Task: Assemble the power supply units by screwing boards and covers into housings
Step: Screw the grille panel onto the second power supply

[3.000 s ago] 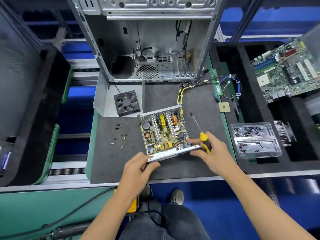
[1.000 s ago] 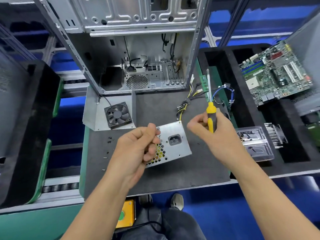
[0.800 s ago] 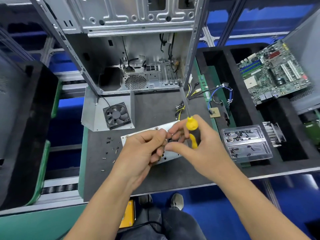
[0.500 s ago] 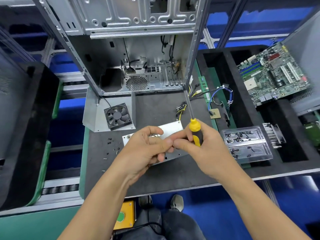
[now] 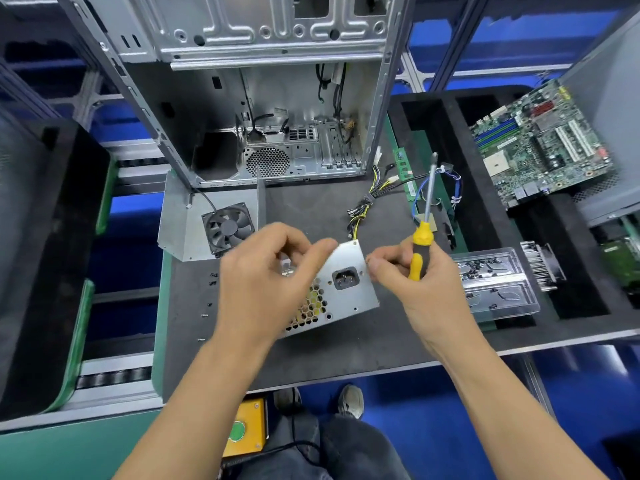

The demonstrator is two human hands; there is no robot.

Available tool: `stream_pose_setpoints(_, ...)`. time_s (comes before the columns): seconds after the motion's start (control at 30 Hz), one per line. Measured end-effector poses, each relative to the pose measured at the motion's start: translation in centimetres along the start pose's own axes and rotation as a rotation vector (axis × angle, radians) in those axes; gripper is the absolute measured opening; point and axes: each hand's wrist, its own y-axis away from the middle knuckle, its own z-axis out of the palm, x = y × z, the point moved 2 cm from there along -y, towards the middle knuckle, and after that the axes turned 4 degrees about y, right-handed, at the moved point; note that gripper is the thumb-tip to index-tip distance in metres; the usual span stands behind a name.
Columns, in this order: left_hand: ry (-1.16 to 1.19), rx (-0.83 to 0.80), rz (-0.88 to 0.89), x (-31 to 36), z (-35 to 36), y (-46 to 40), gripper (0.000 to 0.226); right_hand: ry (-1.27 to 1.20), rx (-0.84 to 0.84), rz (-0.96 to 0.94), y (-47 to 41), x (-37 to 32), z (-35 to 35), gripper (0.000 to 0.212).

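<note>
Power supply unit (image 5: 341, 289), a silver metal box, tilted up over the near middle of the dark table (image 5: 346, 351), socket face and honeycomb vent toward the camera. Left hand (image 5: 266, 282) curled round its left side and top edge, a close grip on the housing, fingers blurred. Right hand (image 5: 420, 282) just beside the unit's right edge, wrapped round the yellow-and-black handle of a screwdriver (image 5: 424, 220), shaft pointing up and away; fingertips (image 5: 375, 265) close to the top right corner of the box, contact impossible to tell. Yellow and black wire bundle (image 5: 360, 213) trailing from behind the unit toward the far side. Small dark screws (image 5: 209, 299) scattered on the table to the left. Black fan (image 5: 228, 228) on a grey metal plate (image 5: 180, 226) at far left. Open computer case (image 5: 263, 98) standing behind. Clear plastic tray (image 5: 495, 289) near right, finned heat sink (image 5: 543, 268) just beyond it. Green motherboard (image 5: 540, 143) far right in a black foam tray (image 5: 450, 133).
</note>
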Motion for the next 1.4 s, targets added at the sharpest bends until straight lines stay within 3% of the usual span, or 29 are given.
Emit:
stream_pose_setpoints(0.03,-0.111,0.006,0.055,-0.5,-0.2,-0.9,0.033,0.006,0.014,0.014,0.1,0.4,-0.1,0.031)
stream_pose_setpoints(0.1,-0.125,-0.175,-0.147,-1.7,-0.3,-3.6,0.048,0.018,0.044,0.040,0.3,1.0,0.0,0.031)
stream_pose_setpoints(0.17,-0.074,-0.560,-0.388,-2.6,0.5,-5.4,0.060,0.021,0.075,0.049,0.4,1.2,0.3,0.033)
stream_pose_setpoints(0.27,-0.061,-1.072,-0.491,-3.6,2.0,-5.9,0.058,0.037,0.102,0.030,0.7,1.1,0.4,0.041)
stream_pose_setpoints(0.4,0.128,-1.302,-0.562,-4.5,2.9,-5.8,0.040,0.096,0.097,-0.023,1.0,0.8,0.4,0.045)
stream_pose_setpoints(0.5,0.225,-1.367,-0.580,-4.9,3.1,-5.8,0.030,0.143,0.066,-0.071,1.0,0.6,0.4,0.047)
stream_pose_setpoints(0.67,0.286,-1.408,-0.617,-5.4,3.2,-6.2,0.029,0.236,0.069,-0.118,0.8,0.9,0.4,0.031)
stream_pose_setpoints(0.93,0.263,-1.356,-0.534,-4.9,3.5,-6.8,0.032,0.455,0.100,-0.272,0.3,1.1,0.4,0.016)
stream_pose_setpoints(1.1,0.270,-1.325,-0.520,-5.1,3.7,-6.7,0.035,0.591,0.069,-0.282,-0.2,0.9,0.8,0.018)
stream_pose_setpoints(1.27,0.261,-1.314,-0.526,-5.3,3.8,-6.8,0.022,1.038,0.077,-0.462,-0.2,-0.6,1.4,0.036)
stream_pose_setpoints(1.4,0.289,-1.300,-0.508,-5.3,3.7,-6.9,0.008,1.240,0.086,-0.498,0.2,-1.4,2.3,0.029)
